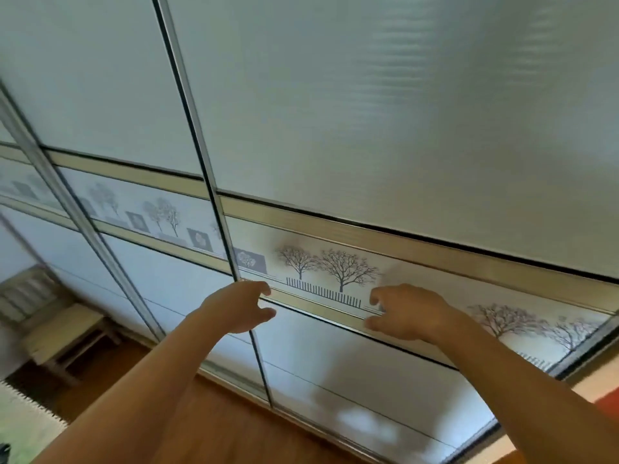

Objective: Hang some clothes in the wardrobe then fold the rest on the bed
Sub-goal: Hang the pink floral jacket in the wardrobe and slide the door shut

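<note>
The wardrobe fills the view, with frosted sliding doors (368,105) and a printed band of bare trees (335,266) across the middle. The doors are closed. My left hand (239,306) reaches to the metal edge where two doors meet, its fingers loosely curled and its fingertips at the frame. My right hand (405,311) is up at the cream rail (321,306) below the tree band, fingers bent, touching or just off the door. Neither hand holds anything. No clothes or bed are in view.
A pale wooden chair (57,326) stands at the lower left against the wardrobe. Brown wooden floor (227,426) runs along the door track. A light rug edge (26,420) shows at the bottom left, and something orange (608,406) at the right edge.
</note>
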The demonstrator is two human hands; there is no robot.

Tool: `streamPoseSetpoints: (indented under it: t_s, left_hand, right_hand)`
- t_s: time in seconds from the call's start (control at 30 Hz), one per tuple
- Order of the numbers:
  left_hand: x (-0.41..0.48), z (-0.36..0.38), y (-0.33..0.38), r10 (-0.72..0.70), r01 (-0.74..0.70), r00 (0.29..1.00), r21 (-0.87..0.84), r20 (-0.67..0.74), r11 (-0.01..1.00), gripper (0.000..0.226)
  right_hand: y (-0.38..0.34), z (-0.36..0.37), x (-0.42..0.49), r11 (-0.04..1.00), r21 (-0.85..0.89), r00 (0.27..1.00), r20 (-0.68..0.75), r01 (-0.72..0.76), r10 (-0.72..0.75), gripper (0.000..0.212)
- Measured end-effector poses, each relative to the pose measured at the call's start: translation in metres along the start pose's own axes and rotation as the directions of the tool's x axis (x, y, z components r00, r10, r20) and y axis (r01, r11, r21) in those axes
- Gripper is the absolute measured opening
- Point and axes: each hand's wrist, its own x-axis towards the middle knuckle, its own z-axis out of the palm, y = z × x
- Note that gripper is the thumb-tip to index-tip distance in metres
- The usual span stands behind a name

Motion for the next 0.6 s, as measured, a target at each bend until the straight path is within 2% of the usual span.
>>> streamPoseSetpoints:
  t_s: [0.17,0.33,0.47,0.6]
  left_hand:
    - [0.0,0.004,-0.046,-0.141,0.14,0.99,-0.057,-0.011,0.989,0.053]
    - [0.011,0.005,-0.109,-0.227,0.228,0.974,-0.101,0.023,0.968,0.053]
    - [0.047,0.009,-0.171,-0.222,0.227,0.973,-0.08,0.068,0.971,0.052]
    - [0.092,0.006,-0.237,-0.161,0.167,0.977,-0.029,0.142,0.986,0.052]
  right_hand:
    - [-0.048,-0.003,0.056,0.986,-0.029,0.985,0.057,0.162,-0.16,0.063]
    - [-0.108,-0.003,0.107,0.973,0.002,0.965,0.123,0.232,-0.23,0.063]
    - [-0.161,0.008,0.155,0.971,0.039,0.956,0.171,0.236,-0.24,0.062]
    - [-0.222,0.022,0.201,0.981,0.079,0.961,0.201,0.179,-0.192,0.059]
